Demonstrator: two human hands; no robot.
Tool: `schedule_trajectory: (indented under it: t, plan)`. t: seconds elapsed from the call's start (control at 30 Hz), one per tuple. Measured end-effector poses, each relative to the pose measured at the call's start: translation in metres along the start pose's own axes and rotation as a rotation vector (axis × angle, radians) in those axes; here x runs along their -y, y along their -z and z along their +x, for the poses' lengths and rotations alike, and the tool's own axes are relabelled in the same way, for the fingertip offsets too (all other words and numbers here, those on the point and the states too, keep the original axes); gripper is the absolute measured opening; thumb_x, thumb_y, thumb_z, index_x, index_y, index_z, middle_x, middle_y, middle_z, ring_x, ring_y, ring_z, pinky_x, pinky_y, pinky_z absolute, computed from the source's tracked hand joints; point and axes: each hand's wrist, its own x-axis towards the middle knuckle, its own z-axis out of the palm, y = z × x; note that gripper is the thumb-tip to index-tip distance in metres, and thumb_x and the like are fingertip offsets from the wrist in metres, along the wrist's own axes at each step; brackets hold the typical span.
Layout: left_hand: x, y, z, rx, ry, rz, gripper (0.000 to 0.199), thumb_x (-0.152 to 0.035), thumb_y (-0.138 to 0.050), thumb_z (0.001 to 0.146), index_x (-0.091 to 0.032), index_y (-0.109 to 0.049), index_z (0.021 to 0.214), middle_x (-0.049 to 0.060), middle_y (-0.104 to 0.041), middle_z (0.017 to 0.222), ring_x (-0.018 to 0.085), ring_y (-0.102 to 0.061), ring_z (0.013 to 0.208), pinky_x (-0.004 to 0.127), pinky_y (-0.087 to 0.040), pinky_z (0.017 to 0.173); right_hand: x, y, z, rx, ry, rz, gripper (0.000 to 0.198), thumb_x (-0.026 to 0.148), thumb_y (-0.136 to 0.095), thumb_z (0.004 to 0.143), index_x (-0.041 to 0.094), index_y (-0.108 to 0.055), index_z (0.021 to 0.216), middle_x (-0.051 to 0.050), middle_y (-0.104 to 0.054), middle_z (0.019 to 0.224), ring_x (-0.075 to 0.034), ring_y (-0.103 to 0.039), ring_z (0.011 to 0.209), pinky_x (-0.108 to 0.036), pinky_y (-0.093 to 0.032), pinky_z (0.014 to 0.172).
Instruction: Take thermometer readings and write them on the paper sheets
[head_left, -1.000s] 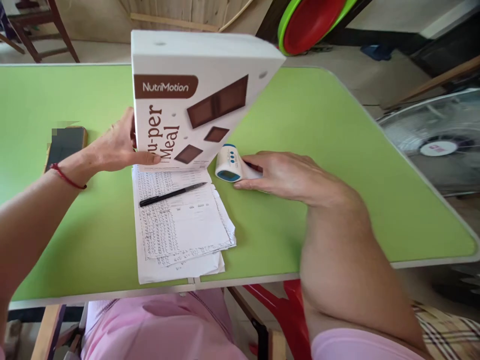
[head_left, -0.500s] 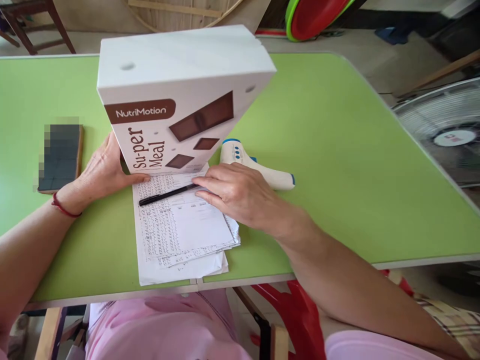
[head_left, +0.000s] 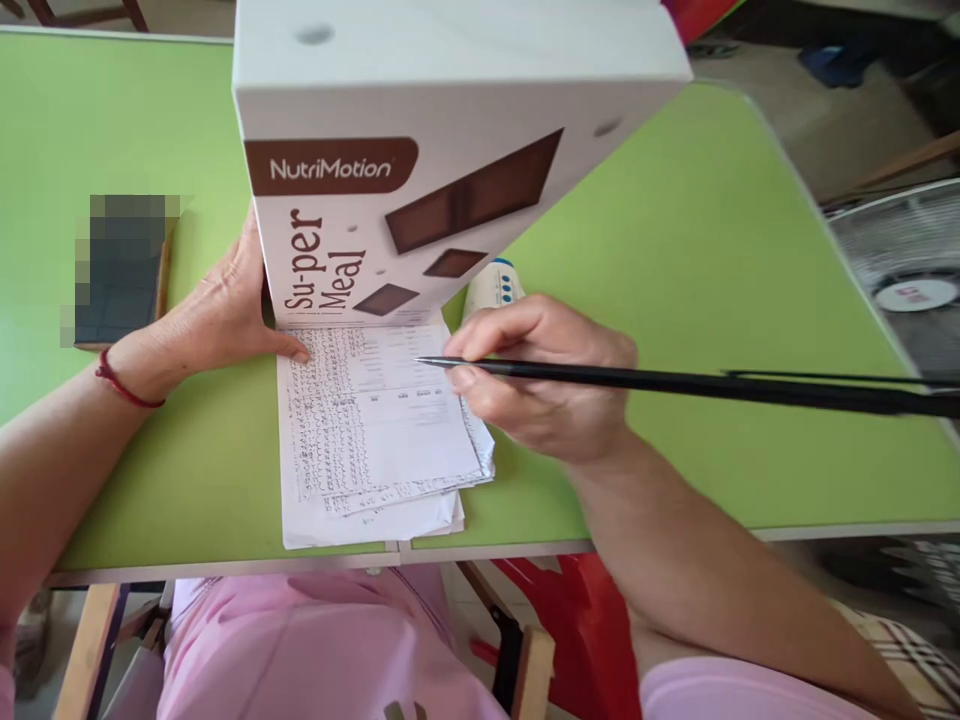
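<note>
A tall white cardboard box (head_left: 450, 120) with brown bars on its front stands over the far end of a stack of handwritten papers (head_left: 412, 440). My left hand (head_left: 232, 300) is closed around the box's lower left edge, its fingers hidden behind the box and its thumb lying on the top sheet. In my right hand (head_left: 547, 385), a black pen (head_left: 660, 379) is pinched between thumb and fingers. The pen's metal tip points left over the papers; whether it touches them I cannot tell. Behind the right hand, a white and blue handheld device (head_left: 491, 285) is partly hidden.
A dark, partly blurred rectangular object (head_left: 124, 280) lies left of my left hand on the green table (head_left: 712, 250). A fan (head_left: 915, 290) stands beyond the table's right edge. Something red (head_left: 577, 630) is below the front edge.
My right hand has lifted the pen off the papers, turned it tip-left and moved right. The box appears nearer and larger; my left hand stays at its lower edge.
</note>
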Motion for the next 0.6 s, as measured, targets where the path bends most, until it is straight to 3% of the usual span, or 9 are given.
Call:
schedule_trajectory:
  t: [0.1, 0.17, 0.27, 0.4, 0.6]
  plan:
    - [0.001, -0.001, 0.000, -0.017, 0.028, -0.006, 0.099, -0.076, -0.086, 0.059, -0.014, -0.055, 0.130, 0.005, -0.065, 0.121, 0.040, -0.021, 0.148, 0.045, -0.025, 0.122, 0.005, -0.015, 0.003, -0.047, -0.061, 0.244, 0.008, 0.032, -0.064, 0.081, 0.026, -0.059, 0.079, 0.002, -0.061, 0.064, -0.014, -0.057, 0.055, -0.032, -0.048, 0.052]
    - [0.001, -0.002, 0.001, -0.019, 0.037, -0.040, 0.100, -0.075, -0.087, 0.057, -0.014, -0.055, 0.129, 0.006, -0.064, 0.123, 0.041, -0.021, 0.148, 0.044, -0.026, 0.121, 0.006, -0.022, 0.006, -0.022, -0.139, 0.288, 0.011, 0.035, -0.065, 0.081, 0.025, -0.061, 0.081, 0.003, -0.059, 0.062, -0.013, -0.055, 0.055, -0.030, -0.047, 0.052]
    - [0.002, -0.003, 0.000, -0.018, 0.046, -0.097, 0.101, -0.072, -0.088, 0.057, -0.013, -0.053, 0.130, 0.006, -0.065, 0.121, 0.040, -0.021, 0.148, 0.042, -0.027, 0.120, 0.001, -0.030, 0.006, -0.015, -0.203, 0.301, 0.014, 0.038, -0.065, 0.082, 0.025, -0.061, 0.084, 0.003, -0.056, 0.063, -0.013, -0.053, 0.057, -0.030, -0.046, 0.054]
    - [0.003, -0.005, -0.002, -0.045, 0.060, -0.069, 0.087, -0.068, -0.083, 0.069, -0.015, -0.053, 0.131, 0.005, -0.062, 0.129, 0.038, -0.028, 0.145, 0.042, -0.026, 0.119, -0.003, -0.039, 0.003, -0.074, -0.230, 0.302, 0.013, 0.037, -0.062, 0.083, 0.025, -0.057, 0.082, 0.003, -0.054, 0.060, -0.014, -0.051, 0.055, -0.030, -0.044, 0.054]
    - [0.010, -0.003, -0.003, -0.034, 0.054, -0.001, 0.085, -0.070, -0.082, 0.069, -0.012, -0.055, 0.125, 0.009, -0.056, 0.136, 0.035, -0.042, 0.132, 0.042, -0.033, 0.115, 0.000, -0.047, -0.002, -0.088, -0.160, 0.214, 0.007, 0.028, -0.062, 0.075, 0.024, -0.058, 0.079, 0.004, -0.058, 0.062, -0.011, -0.046, 0.050, -0.028, -0.041, 0.049]
